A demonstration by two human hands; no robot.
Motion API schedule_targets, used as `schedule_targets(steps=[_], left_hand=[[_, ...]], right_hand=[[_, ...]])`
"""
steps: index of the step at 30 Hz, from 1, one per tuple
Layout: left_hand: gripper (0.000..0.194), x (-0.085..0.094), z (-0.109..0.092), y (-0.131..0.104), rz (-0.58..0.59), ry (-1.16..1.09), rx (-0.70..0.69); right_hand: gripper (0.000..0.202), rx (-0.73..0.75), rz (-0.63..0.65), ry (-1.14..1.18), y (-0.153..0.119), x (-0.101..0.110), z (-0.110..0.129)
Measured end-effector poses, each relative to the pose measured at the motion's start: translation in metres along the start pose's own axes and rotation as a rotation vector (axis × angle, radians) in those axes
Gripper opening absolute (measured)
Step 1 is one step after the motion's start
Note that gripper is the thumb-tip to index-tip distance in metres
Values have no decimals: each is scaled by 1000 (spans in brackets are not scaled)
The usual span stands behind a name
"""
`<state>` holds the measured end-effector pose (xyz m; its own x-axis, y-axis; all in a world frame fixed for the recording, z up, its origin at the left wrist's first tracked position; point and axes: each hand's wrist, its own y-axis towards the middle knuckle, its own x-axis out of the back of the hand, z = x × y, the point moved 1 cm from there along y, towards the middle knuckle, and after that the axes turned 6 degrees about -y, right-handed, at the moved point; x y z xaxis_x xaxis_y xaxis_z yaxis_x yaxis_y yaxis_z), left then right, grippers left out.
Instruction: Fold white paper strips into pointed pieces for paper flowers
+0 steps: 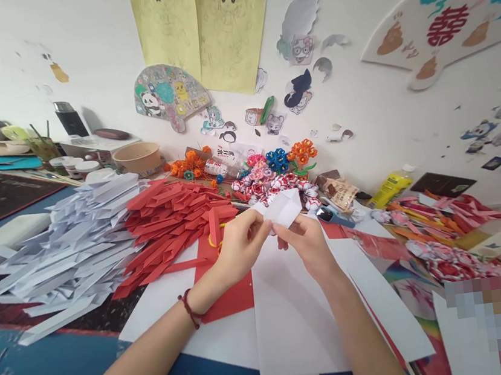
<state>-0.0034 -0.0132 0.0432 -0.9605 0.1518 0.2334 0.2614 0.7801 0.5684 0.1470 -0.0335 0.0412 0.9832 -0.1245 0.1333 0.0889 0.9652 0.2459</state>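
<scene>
A small folded white paper point(283, 209) is held up between my two hands, above white sheets point(294, 316) lying on the table. My left hand point(244, 240) pinches its lower left side, with the fingers curled in. On the right, my right hand point(303, 239) grips the lower edge, its thumb close to the left thumb. Left of my hands lie a heap of folded red paper strips point(168, 225) and a larger heap of folded white strips point(74, 239). A red sheet point(230, 296) shows beneath my left wrist.
Yellow-handled scissors point(212, 239) lie partly under red strips. Paper flowers point(277, 161) and a smartwatch point(326, 215) sit behind my hands. At the right are a yellow bottle point(390, 188) and colourful strips point(437, 219). A round tub point(137, 159) stands by the wall.
</scene>
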Motion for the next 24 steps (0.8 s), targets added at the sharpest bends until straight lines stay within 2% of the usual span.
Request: schedule_targets(steps=[11, 15, 24], left_hand=[[27, 1, 2, 1, 1, 27, 20], [23, 2, 5, 2, -42, -40, 58], [25, 4, 11, 3, -46, -234, 101]], right_hand=[[21, 6, 2, -24, 1, 3, -3], [23, -7, 1, -37, 0, 3, -1], [24, -16, 17, -68, -1, 3, -1]])
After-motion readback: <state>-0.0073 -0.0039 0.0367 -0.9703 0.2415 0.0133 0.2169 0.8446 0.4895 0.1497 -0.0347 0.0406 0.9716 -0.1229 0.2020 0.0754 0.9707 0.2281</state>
